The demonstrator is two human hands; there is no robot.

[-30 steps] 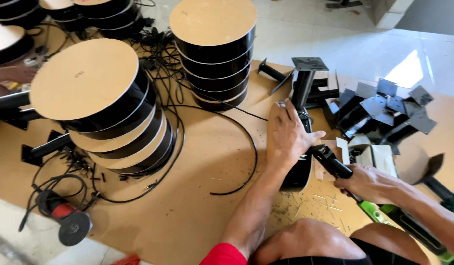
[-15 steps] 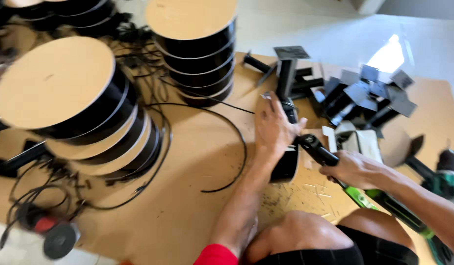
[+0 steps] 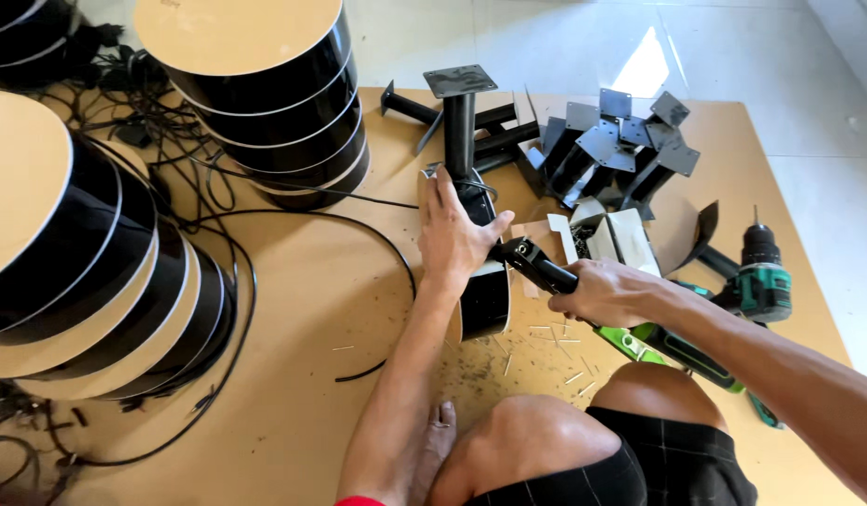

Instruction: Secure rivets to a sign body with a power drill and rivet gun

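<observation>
**Hands at work on a black panel amid stacked discs**

Starting at the left, round black discs with pale tops sit in tall stacks on the brown board floor, and a second stack rises behind them. Loose black cables trail between and around the stacks. At centre, the left hand lies flat, fingers spread, pressing down on a glossy black panel that rests on the board just ahead of the person's knee; the palm holds nothing, only pins the panel. A black post with a square plate stands upright just beyond it. Next, the right hand has its grip wrapped tight around a black-handled tool, tip at the panel's edge. Small screws lie scattered below. Farther right, a heap of black brackets, an open cardboard box and a green cordless drill rest on the board.
</observation>
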